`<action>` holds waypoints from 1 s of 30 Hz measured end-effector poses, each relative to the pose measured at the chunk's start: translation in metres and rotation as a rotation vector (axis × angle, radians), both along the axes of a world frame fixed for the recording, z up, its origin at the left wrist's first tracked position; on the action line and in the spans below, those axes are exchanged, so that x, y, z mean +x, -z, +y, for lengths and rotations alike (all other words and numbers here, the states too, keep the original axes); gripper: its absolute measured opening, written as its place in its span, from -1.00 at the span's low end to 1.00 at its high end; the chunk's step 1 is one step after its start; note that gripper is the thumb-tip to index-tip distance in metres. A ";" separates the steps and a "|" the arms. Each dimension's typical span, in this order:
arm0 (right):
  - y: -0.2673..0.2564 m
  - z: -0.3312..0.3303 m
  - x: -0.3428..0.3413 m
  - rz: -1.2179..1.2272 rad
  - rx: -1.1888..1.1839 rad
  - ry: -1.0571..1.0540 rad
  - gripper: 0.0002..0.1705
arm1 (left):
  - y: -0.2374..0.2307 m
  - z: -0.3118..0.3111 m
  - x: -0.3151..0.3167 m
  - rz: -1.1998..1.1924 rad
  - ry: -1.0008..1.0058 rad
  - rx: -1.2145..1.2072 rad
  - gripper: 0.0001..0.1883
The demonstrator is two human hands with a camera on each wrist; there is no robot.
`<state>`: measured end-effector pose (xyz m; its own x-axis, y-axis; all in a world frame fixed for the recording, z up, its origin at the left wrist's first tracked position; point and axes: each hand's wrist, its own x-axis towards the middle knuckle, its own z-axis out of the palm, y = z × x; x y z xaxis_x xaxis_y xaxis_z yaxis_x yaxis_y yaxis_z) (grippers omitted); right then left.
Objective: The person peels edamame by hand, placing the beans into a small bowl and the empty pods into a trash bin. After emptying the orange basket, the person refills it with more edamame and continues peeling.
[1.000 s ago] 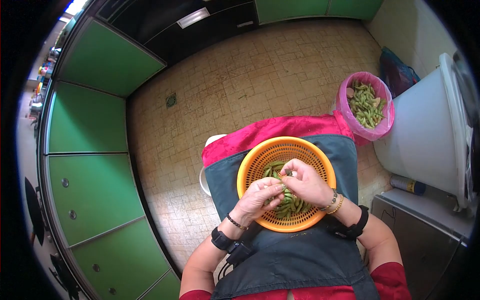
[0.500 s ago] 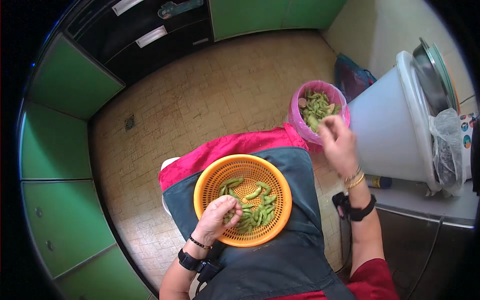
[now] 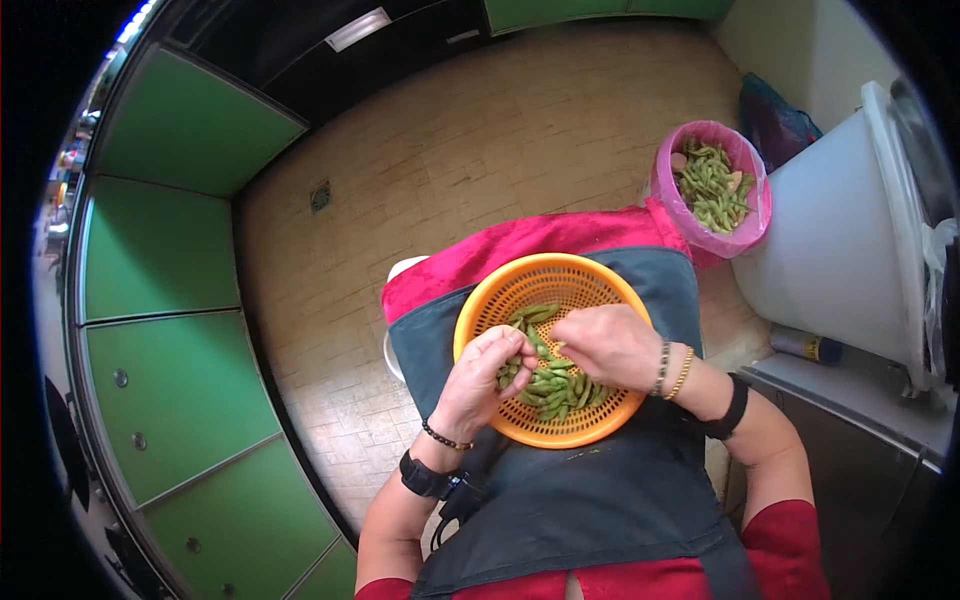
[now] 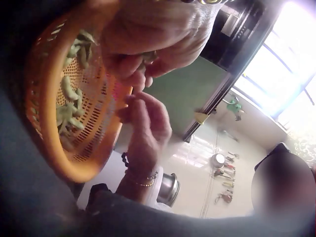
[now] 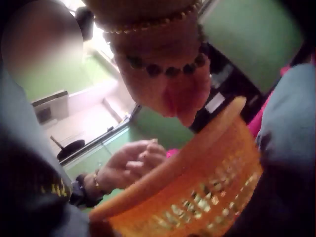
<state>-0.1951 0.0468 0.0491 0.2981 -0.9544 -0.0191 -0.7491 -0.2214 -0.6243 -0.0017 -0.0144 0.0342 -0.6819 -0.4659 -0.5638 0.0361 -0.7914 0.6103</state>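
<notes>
An orange plastic colander (image 3: 478, 310) with green edamame pods (image 3: 560, 390) in it rests on the person's lap. The left hand (image 3: 480, 375) is over its left side, fingers curled. In the left wrist view this hand (image 4: 158, 37) holds a green pod (image 4: 148, 58) among its bent fingers. Over the right part of the colander, the right hand (image 3: 620, 345) points its fingers down and inward, slightly blurred. Its thumb and fingertips come together close to the left fingertips in the left wrist view; I cannot tell what they pinch.
A pink bag-lined bin (image 3: 665, 185) full of pods stands at the right, beside a large pale tub (image 3: 820, 240). Green cabinets (image 3: 190, 390) line the left. A low metal-edged surface (image 3: 850, 390) with a spray can (image 3: 800, 345) lies near the right elbow.
The right hand was at the left fingertips, then out over the pink bin, and is now back over the colander. The left hand has stayed over the colander; the head view swung right and back.
</notes>
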 end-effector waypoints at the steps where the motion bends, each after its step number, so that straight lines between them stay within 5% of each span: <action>1: 0.009 0.000 0.005 0.043 0.035 -0.039 -0.90 | -0.002 -0.001 0.001 0.012 -0.007 0.005 -0.78; 11: 0.062 -0.015 0.026 0.317 0.218 -0.184 -0.86 | -0.002 0.001 0.003 -0.033 -0.034 -0.021 -0.78; 20: 0.080 -0.011 0.031 0.137 0.189 -0.047 -0.80 | 0.004 0.002 0.000 -0.057 -0.023 -0.074 -0.79; 26: 0.049 -0.005 0.024 -0.289 0.254 0.256 -0.78 | 0.004 0.007 0.001 -0.132 -0.009 -0.151 -0.81; 30: 0.018 0.011 0.019 -0.427 0.227 0.265 -0.82 | 0.004 0.006 -0.004 -0.206 0.159 -0.168 -0.81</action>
<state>-0.1761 0.0574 0.0307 0.0744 -0.9838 -0.1629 -0.4309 0.1156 -0.8949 -0.0055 -0.0088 0.0304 -0.6331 -0.4607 -0.6220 -0.2180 -0.6649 0.7144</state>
